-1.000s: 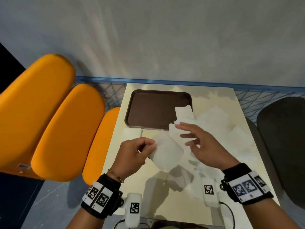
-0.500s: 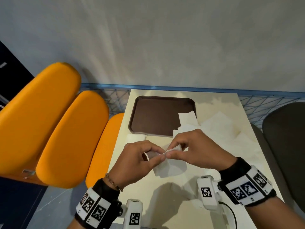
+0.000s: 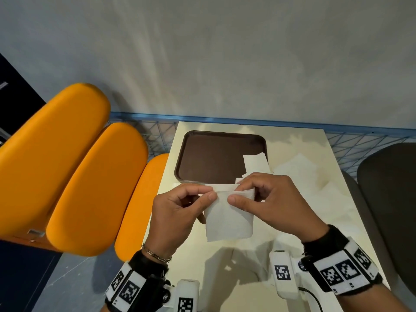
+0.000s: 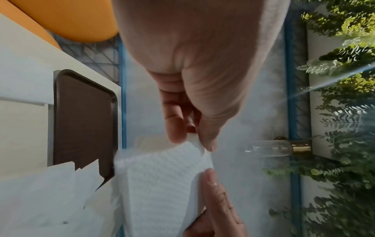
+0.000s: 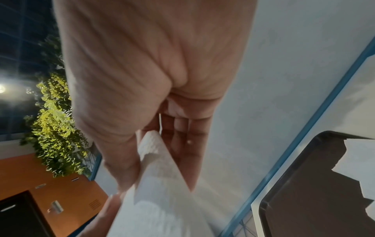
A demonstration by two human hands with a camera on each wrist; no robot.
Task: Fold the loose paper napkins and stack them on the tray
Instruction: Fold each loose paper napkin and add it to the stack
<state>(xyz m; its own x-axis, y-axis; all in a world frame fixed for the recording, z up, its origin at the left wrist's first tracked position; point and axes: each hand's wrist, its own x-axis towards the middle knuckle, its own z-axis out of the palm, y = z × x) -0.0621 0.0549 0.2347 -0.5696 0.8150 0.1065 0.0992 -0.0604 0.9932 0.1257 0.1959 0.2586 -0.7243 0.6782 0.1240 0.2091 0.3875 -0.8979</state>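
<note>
Evidently early in the task: both the left hand and the right hand pinched the top edge of one napkin, held above the table near the tray. No folded stack showed on the tray; loose napkins lay to its right, one overlapping its corner.

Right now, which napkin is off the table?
The napkin pinched at its top edge by left hand and right hand; the loose napkins lie flat.
</note>
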